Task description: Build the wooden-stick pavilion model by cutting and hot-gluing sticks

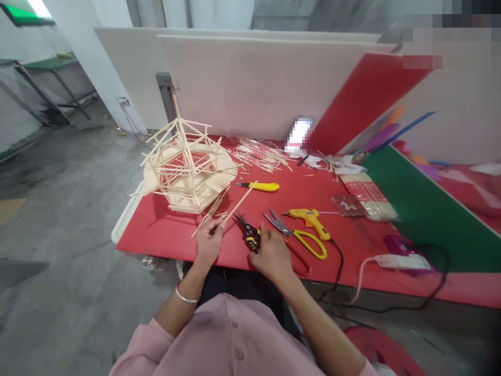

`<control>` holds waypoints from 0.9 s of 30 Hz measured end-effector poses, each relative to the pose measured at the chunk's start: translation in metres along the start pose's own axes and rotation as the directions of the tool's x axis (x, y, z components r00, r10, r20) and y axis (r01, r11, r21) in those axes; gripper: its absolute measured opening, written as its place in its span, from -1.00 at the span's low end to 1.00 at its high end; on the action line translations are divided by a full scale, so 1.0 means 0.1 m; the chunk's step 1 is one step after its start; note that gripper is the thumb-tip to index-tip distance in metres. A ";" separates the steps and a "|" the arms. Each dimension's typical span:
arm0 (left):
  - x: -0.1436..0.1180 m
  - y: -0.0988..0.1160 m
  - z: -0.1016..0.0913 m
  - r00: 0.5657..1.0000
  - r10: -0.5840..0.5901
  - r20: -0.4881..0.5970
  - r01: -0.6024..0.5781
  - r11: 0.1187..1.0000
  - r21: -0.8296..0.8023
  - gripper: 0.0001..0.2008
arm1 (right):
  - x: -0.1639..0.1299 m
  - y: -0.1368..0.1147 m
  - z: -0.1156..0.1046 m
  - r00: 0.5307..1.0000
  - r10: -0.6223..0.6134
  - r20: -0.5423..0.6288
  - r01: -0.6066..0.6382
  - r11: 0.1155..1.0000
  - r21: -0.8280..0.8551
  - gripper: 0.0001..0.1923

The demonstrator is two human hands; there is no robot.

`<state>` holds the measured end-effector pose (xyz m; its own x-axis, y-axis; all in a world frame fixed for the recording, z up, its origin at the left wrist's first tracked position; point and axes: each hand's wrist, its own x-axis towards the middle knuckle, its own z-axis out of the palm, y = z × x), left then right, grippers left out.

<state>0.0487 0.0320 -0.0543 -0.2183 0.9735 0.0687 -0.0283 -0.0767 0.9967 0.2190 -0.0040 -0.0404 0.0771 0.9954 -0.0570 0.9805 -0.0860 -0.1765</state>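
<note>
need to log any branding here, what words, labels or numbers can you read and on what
None can be read.
Phone screen: blurred out.
Packet of sticks: print too small to read.
Yellow glue gun, yellow knife, cutters in the right hand: no legible marking.

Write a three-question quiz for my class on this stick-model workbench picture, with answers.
1. True or false: the left hand holds a thin wooden stick.
2. Which tool does the right hand grip? A glue gun, B black-and-yellow cutters, C knife.
3. What stands on the red table left of the hands?

Key: 1 true. 2 B. 3 A stick model house.
</note>
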 end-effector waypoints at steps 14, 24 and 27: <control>0.10 0.17 0.17 0.995 0.088 0.051 -0.095 0.984 0.150 -0.84 | -0.36 0.09 -0.21 0.753 -0.478 0.453 -0.409 0.199 0.890 -0.15; 0.01 0.35 0.11 0.957 0.227 0.180 -0.276 0.905 0.325 -0.82 | -0.13 0.01 -0.20 0.945 -0.320 0.063 0.177 0.666 0.724 -0.25; -0.02 0.35 0.14 0.941 0.236 0.242 -0.307 0.895 0.322 -0.82 | -0.12 0.02 -0.17 0.954 -0.299 -0.009 0.231 0.717 0.658 -0.27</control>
<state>0.0614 0.0305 -0.0189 0.0235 0.9503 0.3104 0.3561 -0.2981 0.8856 0.2228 -0.0153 -0.0238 -0.2179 0.9759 0.0072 0.6021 0.1402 -0.7860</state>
